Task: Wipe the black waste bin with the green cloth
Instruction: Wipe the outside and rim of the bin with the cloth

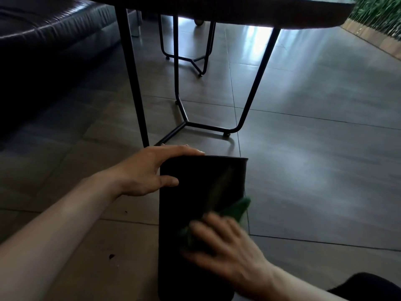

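The black waste bin [195, 183] lies on its side on the tiled floor, its long body running toward me. My left hand [149, 170] grips the bin's far end, fingers over the edge and thumb on the upper face. My right hand [225, 244], blurred by motion, presses the green cloth [236, 208] flat on the bin's upper face near its right edge. Part of the cloth sticks out past my fingers; the rest is hidden under my palm.
A table with thin black metal legs [182, 118] stands just beyond the bin. A dark leather sofa [47, 40] fills the upper left. Green plants [382, 14] line the far right. Small dark crumbs [111, 255] lie on the floor left of the bin.
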A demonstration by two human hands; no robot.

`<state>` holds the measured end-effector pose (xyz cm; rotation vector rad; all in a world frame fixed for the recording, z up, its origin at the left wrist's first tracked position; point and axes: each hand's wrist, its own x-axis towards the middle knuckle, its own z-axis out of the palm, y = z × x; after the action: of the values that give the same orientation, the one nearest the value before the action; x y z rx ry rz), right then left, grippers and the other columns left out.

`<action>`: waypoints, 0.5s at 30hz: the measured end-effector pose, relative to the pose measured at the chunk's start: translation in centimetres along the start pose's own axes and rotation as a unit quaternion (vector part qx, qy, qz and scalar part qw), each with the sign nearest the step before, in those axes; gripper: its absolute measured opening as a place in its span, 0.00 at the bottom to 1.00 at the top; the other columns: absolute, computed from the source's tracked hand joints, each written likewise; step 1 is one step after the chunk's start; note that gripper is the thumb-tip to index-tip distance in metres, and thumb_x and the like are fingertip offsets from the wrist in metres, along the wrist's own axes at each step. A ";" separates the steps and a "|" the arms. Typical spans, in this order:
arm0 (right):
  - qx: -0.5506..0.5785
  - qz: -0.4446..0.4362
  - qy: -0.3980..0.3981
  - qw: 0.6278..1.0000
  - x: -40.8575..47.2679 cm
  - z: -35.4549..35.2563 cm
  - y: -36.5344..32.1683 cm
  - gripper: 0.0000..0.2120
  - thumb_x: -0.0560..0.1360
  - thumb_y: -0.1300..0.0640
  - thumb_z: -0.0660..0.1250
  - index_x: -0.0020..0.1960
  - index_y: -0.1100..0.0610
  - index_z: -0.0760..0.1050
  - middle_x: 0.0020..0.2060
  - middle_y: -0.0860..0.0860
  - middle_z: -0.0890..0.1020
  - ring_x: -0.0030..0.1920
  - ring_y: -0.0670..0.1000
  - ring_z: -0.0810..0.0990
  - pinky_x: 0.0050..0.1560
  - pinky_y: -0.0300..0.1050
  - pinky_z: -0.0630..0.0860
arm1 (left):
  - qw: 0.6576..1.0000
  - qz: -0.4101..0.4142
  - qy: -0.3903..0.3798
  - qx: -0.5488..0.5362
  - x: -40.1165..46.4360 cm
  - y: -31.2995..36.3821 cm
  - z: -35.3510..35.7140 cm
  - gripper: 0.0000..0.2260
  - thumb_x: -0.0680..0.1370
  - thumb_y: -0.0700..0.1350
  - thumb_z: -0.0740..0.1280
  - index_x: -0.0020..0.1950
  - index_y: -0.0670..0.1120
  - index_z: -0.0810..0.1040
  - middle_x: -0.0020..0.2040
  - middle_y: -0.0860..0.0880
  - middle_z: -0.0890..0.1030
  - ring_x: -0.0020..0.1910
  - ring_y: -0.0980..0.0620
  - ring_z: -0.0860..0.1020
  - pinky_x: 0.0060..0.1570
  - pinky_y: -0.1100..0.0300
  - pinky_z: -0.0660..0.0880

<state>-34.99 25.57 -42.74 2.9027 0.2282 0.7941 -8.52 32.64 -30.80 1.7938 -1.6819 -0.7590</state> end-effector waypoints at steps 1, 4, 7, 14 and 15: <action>-0.003 -0.057 -0.038 0.998 -0.9 -0.2 -0.3 0.11 0.84 0.52 0.63 0.65 0.41 0.74 0.70 0.54 0.71 0.69 0.60 0.70 0.58 0.52 0.75 | 1.000 0.006 -0.003 0.008 0.1 0.1 0.1 0.37 0.75 0.38 0.74 0.70 0.73 0.67 0.75 0.59 0.70 0.77 0.65 0.61 0.76 0.58 0.60; -0.004 -0.028 -0.021 0.999 0.4 -1.0 2.1 0.15 0.83 0.52 0.65 0.68 0.42 0.73 0.71 0.55 0.70 0.70 0.62 0.69 0.60 0.56 0.75 | 1.000 0.012 0.004 0.010 0.1 0.1 0.3 0.36 0.75 0.37 0.74 0.71 0.72 0.67 0.74 0.60 0.70 0.76 0.64 0.62 0.76 0.57 0.60; -0.008 0.179 0.095 0.979 4.0 -1.9 5.7 0.17 0.81 0.53 0.68 0.69 0.46 0.74 0.67 0.57 0.70 0.67 0.64 0.69 0.60 0.61 0.73 | 1.000 0.016 0.009 -0.001 0.1 0.1 0.1 0.35 0.74 0.36 0.74 0.71 0.69 0.69 0.70 0.62 0.74 0.72 0.62 0.68 0.73 0.57 0.67; -0.010 -0.029 -0.030 0.999 -1.2 -1.5 1.0 0.16 0.84 0.56 0.63 0.70 0.42 0.74 0.69 0.55 0.72 0.68 0.61 0.71 0.60 0.54 0.75 | 1.000 0.005 -0.010 0.014 0.3 0.1 0.4 0.37 0.75 0.38 0.74 0.70 0.74 0.66 0.74 0.59 0.70 0.77 0.64 0.59 0.77 0.54 0.60; -0.010 -0.022 -0.025 0.999 -0.9 -1.8 1.6 0.17 0.84 0.57 0.63 0.70 0.43 0.74 0.69 0.55 0.72 0.68 0.61 0.72 0.60 0.54 0.75 | 1.000 0.003 -0.010 0.009 0.2 0.2 0.4 0.37 0.75 0.38 0.74 0.70 0.74 0.66 0.74 0.59 0.70 0.77 0.63 0.61 0.77 0.54 0.60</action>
<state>-36.50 23.96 -41.36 2.8842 0.2766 0.7105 -8.88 32.40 -30.93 1.7990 -1.7115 -0.7621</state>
